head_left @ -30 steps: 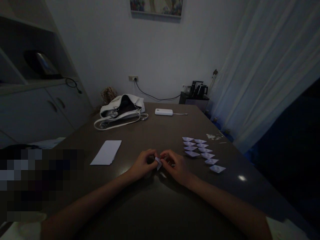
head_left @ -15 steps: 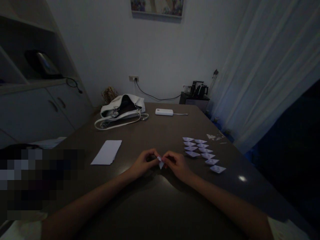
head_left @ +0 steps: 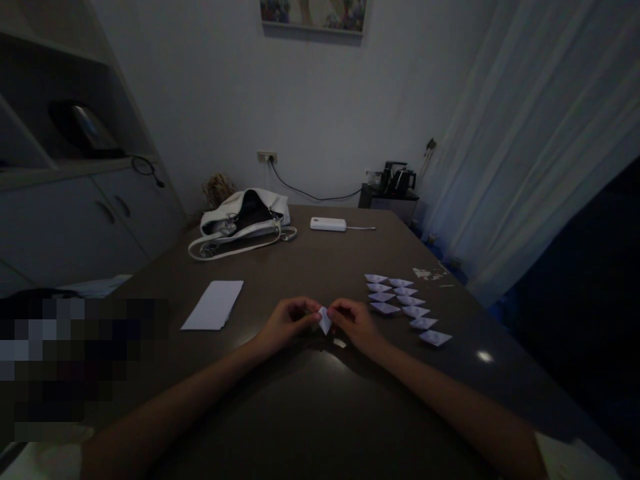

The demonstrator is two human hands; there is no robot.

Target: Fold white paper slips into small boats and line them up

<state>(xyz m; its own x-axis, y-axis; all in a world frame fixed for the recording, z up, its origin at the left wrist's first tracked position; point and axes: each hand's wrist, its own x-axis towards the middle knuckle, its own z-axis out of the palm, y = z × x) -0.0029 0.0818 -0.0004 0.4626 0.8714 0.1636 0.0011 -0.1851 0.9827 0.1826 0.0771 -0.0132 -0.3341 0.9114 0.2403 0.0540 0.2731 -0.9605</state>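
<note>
A small folded piece of white paper (head_left: 325, 321), its point facing down toward me, is pinched between my two hands above the table. My left hand (head_left: 289, 324) grips its left side between thumb and fingers. On the other side, my right hand (head_left: 359, 327) closes on the right edge the same way. Just below the right fingers, a small pale patch (head_left: 339, 343) shows on the tabletop; I cannot tell if it is a paper scrap or a reflection. To the right stand several folded white paper boats (head_left: 411, 301) in two columns.
A stack of white paper (head_left: 214, 305) lies left on the dark table (head_left: 320, 413). Farther back are a white handbag (head_left: 247, 223) and a white power bank (head_left: 328, 225) with a short cable. Paper scraps (head_left: 425, 273) lie near the right edge.
The folded paper has turned slightly, and more of its face shows between my fingers. Both hands have shifted a little. The pale patch below them has come into view.
</note>
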